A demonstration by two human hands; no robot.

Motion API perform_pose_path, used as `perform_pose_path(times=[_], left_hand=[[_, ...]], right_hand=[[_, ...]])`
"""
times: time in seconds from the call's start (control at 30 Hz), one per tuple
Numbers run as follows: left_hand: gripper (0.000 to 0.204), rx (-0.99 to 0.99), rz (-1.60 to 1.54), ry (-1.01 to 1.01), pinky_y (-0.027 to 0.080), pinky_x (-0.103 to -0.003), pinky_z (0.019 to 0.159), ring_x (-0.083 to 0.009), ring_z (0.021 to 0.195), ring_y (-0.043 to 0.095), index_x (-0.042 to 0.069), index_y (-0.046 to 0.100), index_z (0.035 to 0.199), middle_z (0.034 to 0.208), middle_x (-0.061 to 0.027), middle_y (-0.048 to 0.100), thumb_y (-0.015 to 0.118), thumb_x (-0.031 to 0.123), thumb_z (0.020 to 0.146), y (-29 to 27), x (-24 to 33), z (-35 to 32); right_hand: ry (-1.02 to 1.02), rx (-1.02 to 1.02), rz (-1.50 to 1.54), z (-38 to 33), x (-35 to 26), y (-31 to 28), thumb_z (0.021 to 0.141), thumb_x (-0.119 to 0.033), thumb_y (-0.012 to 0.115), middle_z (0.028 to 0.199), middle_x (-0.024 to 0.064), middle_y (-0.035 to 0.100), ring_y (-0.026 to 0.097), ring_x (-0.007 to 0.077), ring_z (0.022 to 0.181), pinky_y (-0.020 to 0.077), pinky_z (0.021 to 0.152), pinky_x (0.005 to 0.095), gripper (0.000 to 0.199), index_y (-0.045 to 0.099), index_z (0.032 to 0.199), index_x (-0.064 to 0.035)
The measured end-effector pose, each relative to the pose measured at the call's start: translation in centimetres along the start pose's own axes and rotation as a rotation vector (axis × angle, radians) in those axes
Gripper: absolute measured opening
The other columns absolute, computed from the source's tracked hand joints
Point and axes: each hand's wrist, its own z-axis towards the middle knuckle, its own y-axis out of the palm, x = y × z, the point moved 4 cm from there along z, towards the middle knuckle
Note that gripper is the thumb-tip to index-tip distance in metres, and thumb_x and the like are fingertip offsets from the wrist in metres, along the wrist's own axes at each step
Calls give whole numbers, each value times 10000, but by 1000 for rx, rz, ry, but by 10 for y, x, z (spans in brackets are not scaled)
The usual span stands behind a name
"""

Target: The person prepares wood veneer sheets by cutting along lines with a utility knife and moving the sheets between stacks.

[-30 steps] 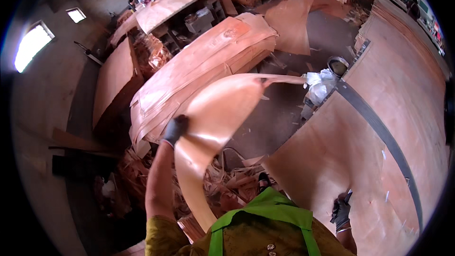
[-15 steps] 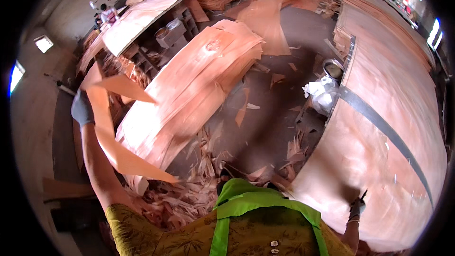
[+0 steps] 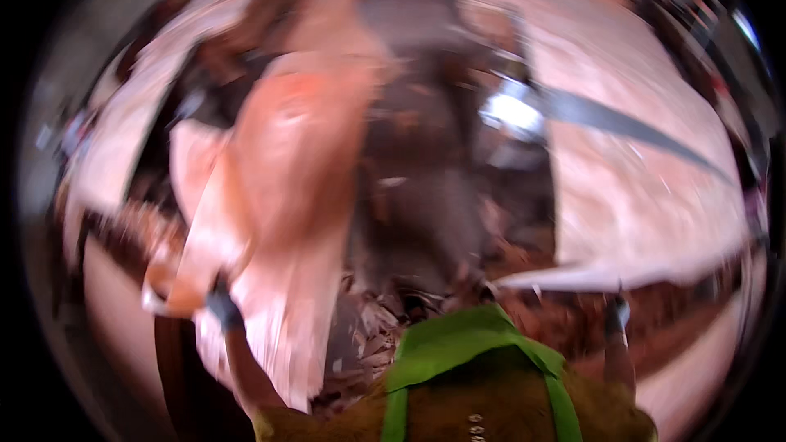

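Start at the left with the curled strip, orange-brown veneer bent into a loop at the near left side of a long left stack. Cannot tell, through the blur, between hanging over the stack and resting on it. Just right of the loop, touching or nearly so, note the grey-gloved left hand, with fingers too smeared to tell pinching from spread. As a judgement, read the step in hand as laying aside 1 loose strip at the left stack. For the next move, call for a clean parting of the fingers, without dragging any sheets along.

Farther right, find veneer scraps on the dark floor, then a green apron and, higher up, a white bag beside the right stack. Across that stack, see a grey band. At its near edge, find the right hand, also gloved, close under the rim; cannot tell touching from apart, nor the state of the grip. Judge 2 free hands likely useful there, for squaring up to the top sheet.
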Motion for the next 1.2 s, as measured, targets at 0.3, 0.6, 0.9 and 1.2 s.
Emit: perform_pose_path(times=[0.3,0.6,0.9,1.2], left_hand=[[596,-373,735,644,375,-432,977,-271,1285,375,86,328,1399,1462,-155,289,480,300,865,245,114,-97],[660,-547,181,1478,180,-487,1098,-286,1376,227,92,318,1416,1484,-147,253,524,394,867,505,555,-263],[517,-667,432,1472,331,-452,988,-225,1273,408,114,492,1294,1393,-59,434,469,433,888,601,589,-258],[603,-653,479,1365,353,-447,956,-249,1188,456,151,485,1265,1273,-75,496,647,427,755,588,617,-212]], right_hand=[[32,558,-292,-26,141,-101,869,-254,547,694,92,600,553,213,641,430,606,352,228,619,823,-42],[766,1016,-716,-290,294,-206,801,-297,611,1071,210,526,593,406,864,476,710,510,395,483,1096,-66],[844,1078,-354,-340,338,-229,832,-409,601,824,217,649,611,398,760,468,682,450,407,639,827,-4],[715,1284,18,-359,336,-221,847,-286,641,558,67,545,474,168,486,395,458,362,334,622,783,42]])
